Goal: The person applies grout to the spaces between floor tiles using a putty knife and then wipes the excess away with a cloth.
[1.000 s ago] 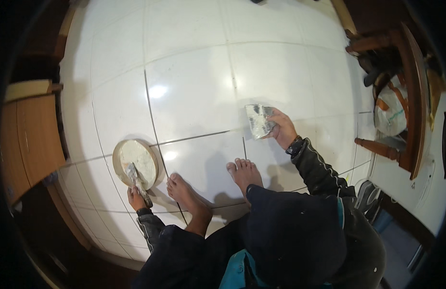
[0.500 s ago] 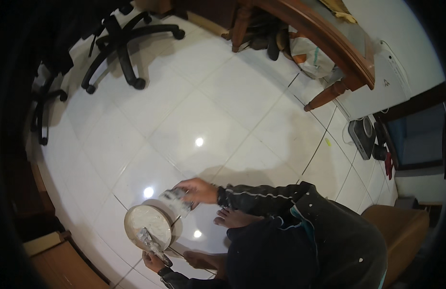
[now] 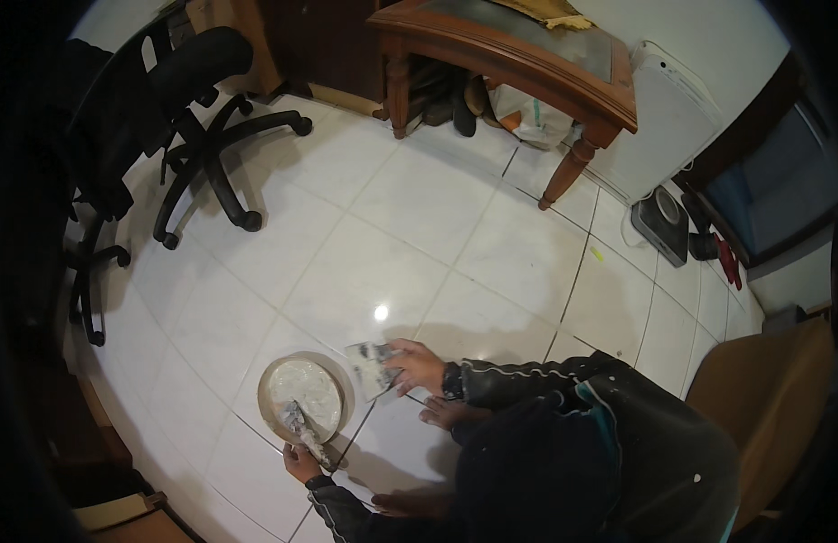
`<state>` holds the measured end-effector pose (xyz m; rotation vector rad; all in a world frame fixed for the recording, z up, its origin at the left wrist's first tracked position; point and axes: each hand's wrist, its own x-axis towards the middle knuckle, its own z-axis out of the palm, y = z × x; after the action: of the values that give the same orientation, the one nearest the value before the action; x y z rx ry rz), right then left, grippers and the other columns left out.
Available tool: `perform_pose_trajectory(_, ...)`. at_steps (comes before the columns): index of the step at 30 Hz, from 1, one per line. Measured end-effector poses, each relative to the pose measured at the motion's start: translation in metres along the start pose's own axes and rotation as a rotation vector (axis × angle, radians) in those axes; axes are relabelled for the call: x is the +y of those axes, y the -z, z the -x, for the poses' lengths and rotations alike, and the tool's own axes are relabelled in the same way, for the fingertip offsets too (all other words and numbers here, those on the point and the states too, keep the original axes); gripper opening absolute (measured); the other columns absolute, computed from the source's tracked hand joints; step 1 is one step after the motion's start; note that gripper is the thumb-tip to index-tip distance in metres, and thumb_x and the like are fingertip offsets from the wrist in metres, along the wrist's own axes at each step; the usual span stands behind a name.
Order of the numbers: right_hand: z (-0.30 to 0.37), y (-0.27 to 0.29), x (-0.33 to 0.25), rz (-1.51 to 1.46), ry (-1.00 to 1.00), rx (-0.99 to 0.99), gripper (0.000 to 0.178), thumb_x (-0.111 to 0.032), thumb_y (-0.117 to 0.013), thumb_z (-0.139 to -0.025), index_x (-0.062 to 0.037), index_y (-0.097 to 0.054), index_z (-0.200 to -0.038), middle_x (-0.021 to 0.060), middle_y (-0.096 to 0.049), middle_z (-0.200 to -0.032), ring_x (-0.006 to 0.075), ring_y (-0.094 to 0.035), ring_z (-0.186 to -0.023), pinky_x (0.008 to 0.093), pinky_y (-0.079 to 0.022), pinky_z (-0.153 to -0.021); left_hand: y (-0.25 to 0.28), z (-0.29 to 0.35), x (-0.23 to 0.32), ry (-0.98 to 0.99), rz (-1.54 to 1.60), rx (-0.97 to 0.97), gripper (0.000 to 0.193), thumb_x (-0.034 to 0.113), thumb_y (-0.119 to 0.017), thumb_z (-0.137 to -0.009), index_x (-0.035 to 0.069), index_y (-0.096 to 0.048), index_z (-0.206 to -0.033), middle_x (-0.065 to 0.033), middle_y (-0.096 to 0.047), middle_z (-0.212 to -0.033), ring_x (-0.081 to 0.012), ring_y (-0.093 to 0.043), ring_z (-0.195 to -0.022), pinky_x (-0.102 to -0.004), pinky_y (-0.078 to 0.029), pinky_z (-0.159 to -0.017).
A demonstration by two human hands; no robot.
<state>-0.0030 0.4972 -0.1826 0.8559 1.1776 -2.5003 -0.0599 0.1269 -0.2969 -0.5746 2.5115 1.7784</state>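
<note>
A round beige bowl (image 3: 268,387) on the tiled floor contains white paste (image 3: 312,385). My left hand (image 3: 301,463) is closed at its near rim, seemingly gripping it, next to the handle of a paste-coated trowel (image 3: 297,425). That trowel leans over the rim with its blade in the paste. Just right of the bowl, my right hand (image 3: 419,366) grasps a wide flat scraper (image 3: 372,369), smeared white and grey, held apart from the bowl. The fingers partly hide the scraper's grip.
My bare foot (image 3: 446,413) rests by my right forearm. Black swivel chairs (image 3: 211,145) stand far left, a wooden table (image 3: 500,54) at the back. Toward the right are a dark scale-like device (image 3: 661,226), a small yellow-green piece (image 3: 597,254) and a brown seat (image 3: 762,416).
The view has shifted, showing more of the chairs and table. My right hand still holds the scraper, now less blurred and its face more visible. My left hand stays at the bowl's rim.
</note>
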Motion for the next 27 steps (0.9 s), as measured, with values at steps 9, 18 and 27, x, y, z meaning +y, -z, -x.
perform_pose_trajectory(9, 0.010, 0.012, -0.009, -0.013, -0.038, 0.125, 0.038, -0.021, -0.061, -0.089, -0.0090, -0.049, -0.124, 0.0113, -0.063, -0.102, 0.0258, -0.069, -0.077, 0.0354, -0.053, -0.055, 0.005, 0.038, 0.046, 0.364, 0.464, 0.100, 0.043, 0.021, -0.052, -0.093, 0.010, -0.047, -0.134, -0.0084, -0.062, -0.115, -0.0220, -0.062, -0.091, -0.0298, -0.049, -0.069)
perform_pose_trajectory(18, 0.014, -0.010, 0.024, 0.095, -0.130, 0.029, 0.037, -0.022, -0.063, -0.089, -0.0077, -0.051, -0.121, 0.0103, -0.063, -0.099, 0.0248, -0.068, -0.074, 0.0345, -0.053, -0.054, 0.001, 0.094, 0.071, 0.120, 0.353, 0.352, 0.042, 0.033, -0.043, -0.102, -0.001, -0.060, -0.118, -0.0126, -0.062, -0.109, -0.0228, -0.059, -0.096, -0.0344, -0.047, -0.088)
perform_pose_trajectory(27, 0.021, -0.031, 0.005, 0.145, -0.126, 0.160, 0.028, -0.024, -0.063, -0.092, -0.0104, -0.056, -0.114, 0.0126, -0.064, -0.101, 0.0289, -0.068, -0.078, 0.0345, -0.054, -0.056, -0.030, 0.117, 0.113, -0.105, 0.259, 0.210, 0.036, 0.003, -0.055, -0.091, -0.001, -0.057, -0.126, -0.0027, -0.055, -0.082, -0.0119, -0.050, -0.075, -0.0290, -0.045, -0.072)
